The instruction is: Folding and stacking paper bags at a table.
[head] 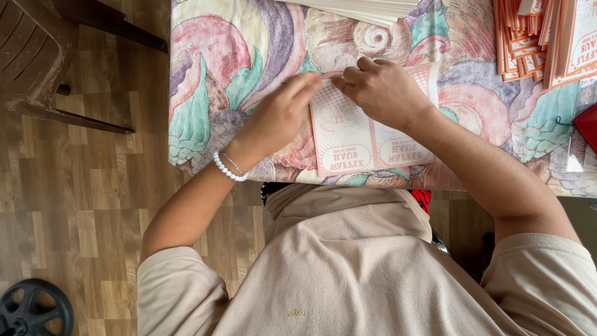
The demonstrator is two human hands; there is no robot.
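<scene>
**Flat printed carton pressed at its upper edge by both hands**

A crooked crease is judged likely if the pink-and-white flat carton (pixel 357 140) slides on the shell-patterned tablecloth (pixel 211 74); a tear at the top edge is possible if it is pinched too hard; the carton lies at the centre of the frame, mostly below both hands; the left hand (pixel 280 115) is curled with fingertips on its upper left corner; the right hand (pixel 382 90) is closed over its top edge; a stack of orange cartons (pixel 528 43) is seen at upper right.

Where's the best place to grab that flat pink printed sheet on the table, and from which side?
Likely the near edge of the pink printed sheet, approached from the body side: it lies flat, that edge reaches the table rim, and the left hand and right hand cover its far end.
</scene>
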